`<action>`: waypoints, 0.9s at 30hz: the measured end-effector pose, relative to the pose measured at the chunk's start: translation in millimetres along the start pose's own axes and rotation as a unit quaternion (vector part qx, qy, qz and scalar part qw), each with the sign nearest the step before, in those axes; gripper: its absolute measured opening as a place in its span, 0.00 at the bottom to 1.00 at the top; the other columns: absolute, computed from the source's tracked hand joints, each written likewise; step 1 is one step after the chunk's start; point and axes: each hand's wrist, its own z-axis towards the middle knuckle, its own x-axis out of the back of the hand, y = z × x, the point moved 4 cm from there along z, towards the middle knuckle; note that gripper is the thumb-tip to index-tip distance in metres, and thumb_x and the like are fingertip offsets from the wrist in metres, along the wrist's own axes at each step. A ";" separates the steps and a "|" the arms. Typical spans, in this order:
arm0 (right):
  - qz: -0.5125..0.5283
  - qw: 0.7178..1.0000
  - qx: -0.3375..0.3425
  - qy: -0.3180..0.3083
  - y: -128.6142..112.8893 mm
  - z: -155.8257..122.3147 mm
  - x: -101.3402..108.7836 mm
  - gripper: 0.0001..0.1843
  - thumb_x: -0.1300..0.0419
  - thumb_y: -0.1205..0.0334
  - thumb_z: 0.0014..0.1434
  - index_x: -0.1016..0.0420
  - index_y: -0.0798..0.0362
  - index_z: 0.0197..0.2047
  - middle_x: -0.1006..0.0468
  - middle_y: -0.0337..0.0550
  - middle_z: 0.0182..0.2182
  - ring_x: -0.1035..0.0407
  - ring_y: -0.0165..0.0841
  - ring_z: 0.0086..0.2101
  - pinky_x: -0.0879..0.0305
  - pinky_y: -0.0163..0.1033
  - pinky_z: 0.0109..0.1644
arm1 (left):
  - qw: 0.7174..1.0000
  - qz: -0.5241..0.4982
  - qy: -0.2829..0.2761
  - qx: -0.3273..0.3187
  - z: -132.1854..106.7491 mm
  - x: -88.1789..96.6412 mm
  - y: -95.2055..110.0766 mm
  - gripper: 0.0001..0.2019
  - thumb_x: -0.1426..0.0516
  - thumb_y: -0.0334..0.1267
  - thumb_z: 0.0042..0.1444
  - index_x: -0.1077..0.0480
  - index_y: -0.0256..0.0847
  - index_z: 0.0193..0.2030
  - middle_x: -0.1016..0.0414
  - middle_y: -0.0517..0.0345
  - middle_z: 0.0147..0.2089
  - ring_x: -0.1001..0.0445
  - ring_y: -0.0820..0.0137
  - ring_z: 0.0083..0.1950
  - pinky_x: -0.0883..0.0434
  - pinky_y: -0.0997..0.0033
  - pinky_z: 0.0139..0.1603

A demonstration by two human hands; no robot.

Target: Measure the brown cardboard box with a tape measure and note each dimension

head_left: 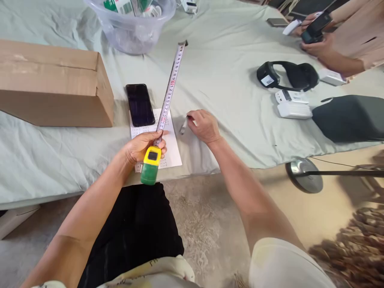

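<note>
My left hand (147, 146) is closed on the blade of a tape measure (151, 165), close to its yellow and green case. The blade stretches away from me across the cloth, its hooked end near the plastic tub. Under that hand lies a sheet of paper (172, 150) with rows of writing, partly covered. A black phone (140, 105) rests on the sheet's upper left part. To the right, my right hand (204, 126) pinches a small whitish, slim item (183, 125) just above or on the cloth; its kind is unclear.
A cardboard box (57, 84) stands at left, a clear plastic tub (132, 34) with packages behind. At right are a black headset (288, 76), white devices (293, 105) and a dark grey case (349, 118). Another person's hands (319, 46) hold a dark device at the far right.
</note>
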 end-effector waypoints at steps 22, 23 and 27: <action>0.347 0.909 -0.204 0.104 -72.4 -9.6 -10.7 0.07 0.41 0.65 0.57 0.35 0.48 0.28 0.33 0.30 0.23 0.38 0.26 0.23 0.40 0.36 0.28 | 0.998 -0.056 -0.007 0.001 -12.2 -5.2 2.4 0.11 0.47 0.34 0.68 0.24 0.33 0.48 0.33 0.59 0.26 0.33 0.73 0.23 0.30 0.74 0.25; 0.343 0.911 -0.205 0.104 -72.2 -9.9 -11.3 0.07 0.41 0.65 0.57 0.35 0.48 0.28 0.33 0.30 0.23 0.38 0.27 0.23 0.40 0.36 0.29 | 0.998 -0.056 -0.005 0.001 -12.5 -5.3 2.4 0.11 0.46 0.34 0.68 0.24 0.33 0.48 0.33 0.59 0.26 0.33 0.73 0.23 0.30 0.74 0.25; 0.336 0.913 -0.209 0.103 -72.0 -10.1 -11.7 0.07 0.42 0.65 0.56 0.36 0.48 0.28 0.34 0.30 0.23 0.38 0.27 0.23 0.40 0.37 0.29 | 0.998 -0.055 -0.006 0.001 -12.7 -4.8 1.6 0.10 0.46 0.34 0.67 0.25 0.34 0.47 0.33 0.59 0.26 0.33 0.73 0.23 0.30 0.74 0.25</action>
